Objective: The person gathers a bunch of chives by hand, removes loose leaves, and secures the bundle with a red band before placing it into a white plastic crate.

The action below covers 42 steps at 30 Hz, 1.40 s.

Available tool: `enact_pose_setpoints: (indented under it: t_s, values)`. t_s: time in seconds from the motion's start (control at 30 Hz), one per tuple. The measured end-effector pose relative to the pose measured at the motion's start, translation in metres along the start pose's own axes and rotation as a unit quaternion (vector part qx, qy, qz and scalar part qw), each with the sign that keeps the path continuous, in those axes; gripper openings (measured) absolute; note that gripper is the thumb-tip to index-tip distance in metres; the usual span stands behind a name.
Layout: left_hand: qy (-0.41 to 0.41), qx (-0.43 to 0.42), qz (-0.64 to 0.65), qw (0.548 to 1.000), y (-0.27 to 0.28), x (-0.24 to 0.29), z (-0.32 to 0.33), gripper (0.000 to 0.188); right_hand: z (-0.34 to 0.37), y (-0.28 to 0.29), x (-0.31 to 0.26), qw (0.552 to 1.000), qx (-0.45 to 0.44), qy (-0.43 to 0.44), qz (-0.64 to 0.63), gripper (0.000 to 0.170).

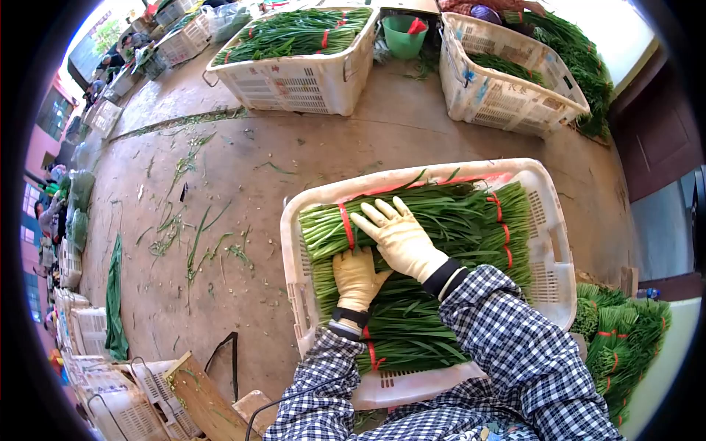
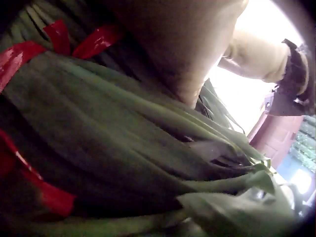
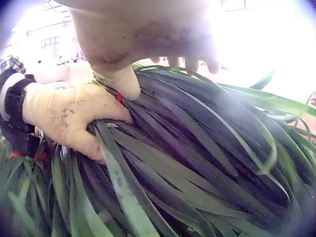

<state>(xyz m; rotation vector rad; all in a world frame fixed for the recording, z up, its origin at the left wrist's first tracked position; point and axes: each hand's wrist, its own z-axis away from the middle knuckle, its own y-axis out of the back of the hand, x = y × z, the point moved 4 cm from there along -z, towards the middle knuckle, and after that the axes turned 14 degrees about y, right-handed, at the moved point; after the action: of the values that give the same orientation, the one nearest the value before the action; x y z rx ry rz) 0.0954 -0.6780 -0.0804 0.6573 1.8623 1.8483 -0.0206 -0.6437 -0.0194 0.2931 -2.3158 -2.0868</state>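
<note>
In the head view, bundles of garlic chives tied with red bands fill a white plastic crate (image 1: 560, 294). My gloved right hand (image 1: 401, 239) rests over the far bundle of garlic chives (image 1: 434, 202), its fingers straight and spread. At that bundle's near side, close to its red band (image 1: 346, 224), is my gloved left hand (image 1: 356, 279). Its thumb stands apart and its fingertips are hidden by the chives. From the right wrist view, the left hand (image 3: 74, 116) lies against the leaves, below the right hand (image 3: 143, 39). Dark leaves and red bands (image 2: 101, 42) fill the left wrist view.
Two more crates, one with bundled chives (image 1: 294, 81) and one beside stacked greens (image 1: 507, 88), stand at the back with a green bucket (image 1: 404, 38) between them. More bundles (image 1: 618, 331) lie at right. Loose leaves litter the floor; a wooden board (image 1: 202, 393) is at lower left.
</note>
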Motion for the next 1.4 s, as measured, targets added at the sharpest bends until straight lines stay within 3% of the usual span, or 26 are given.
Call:
enact_pose_setpoints:
  t_s: [0.1, 0.17, 0.37, 0.4, 0.5, 0.63, 0.73, 0.9, 0.97, 1.1, 1.17, 1.27, 1.3, 1.4]
  values:
    - [-0.006, 0.014, 0.014, 1.0, 0.001, 0.001, 0.001, 0.068, -0.004, -0.005, 0.003, 0.996, -0.06, -0.045, -0.039, 0.078]
    - [0.005, -0.026, 0.047, 0.999, 0.003, 0.004, 0.004, 0.068, -0.011, -0.007, 0.005, 0.997, -0.05, -0.048, -0.036, 0.07]
    - [-0.091, 0.052, 0.099, 0.989, 0.05, 0.01, 0.04, 0.066, -0.011, -0.02, 0.014, 0.995, -0.079, -0.049, -0.032, 0.062]
    - [-0.104, 0.021, 0.103, 0.989, 0.062, 0.01, 0.041, 0.059, -0.011, -0.037, 0.015, 0.995, -0.063, -0.063, -0.05, 0.064]
    - [-0.11, 0.162, 0.111, 0.974, 0.085, 0.007, 0.007, 0.053, -0.006, -0.039, 0.015, 0.993, -0.004, -0.075, -0.093, 0.06]
    - [-0.013, 0.122, 0.016, 0.992, 0.021, -0.016, -0.042, 0.059, -0.005, -0.042, 0.015, 0.989, 0.068, -0.087, -0.095, 0.05]
    - [-0.017, 0.183, -0.011, 0.983, 0.012, -0.018, -0.036, 0.055, -0.002, -0.045, 0.011, 0.989, 0.058, -0.087, -0.106, 0.053]
    - [-0.016, 0.155, 0.054, 0.986, -0.001, -0.021, -0.05, 0.049, -0.006, -0.068, 0.02, 0.985, 0.02, -0.09, -0.143, 0.053]
    - [-0.013, 0.144, 0.049, 0.988, -0.001, -0.024, -0.046, 0.048, 0.005, -0.062, 0.024, 0.985, 0.063, -0.071, -0.144, 0.052]
    - [-0.009, 0.157, 0.044, 0.987, -0.002, -0.024, -0.047, 0.046, 0.078, -0.01, 0.032, 0.984, 0.104, -0.067, -0.125, 0.039]
    - [-0.009, 0.162, 0.036, 0.986, -0.003, -0.024, -0.046, 0.045, 0.134, 0.026, 0.043, 0.987, 0.002, -0.072, -0.143, 0.033]
    - [-0.01, 0.162, 0.02, 0.987, 0.0, -0.022, -0.046, 0.046, 0.238, 0.078, 0.063, 0.987, 0.095, -0.084, -0.093, 0.035]
    - [-0.015, 0.17, 0.016, 0.985, -0.002, -0.022, -0.048, 0.046, 0.267, 0.106, 0.066, 0.978, 0.073, -0.135, -0.144, 0.038]
    - [0.011, 0.113, -0.008, 0.993, 0.003, -0.021, -0.049, 0.048, 0.359, 0.167, 0.06, 0.948, 0.116, -0.236, -0.178, 0.046]
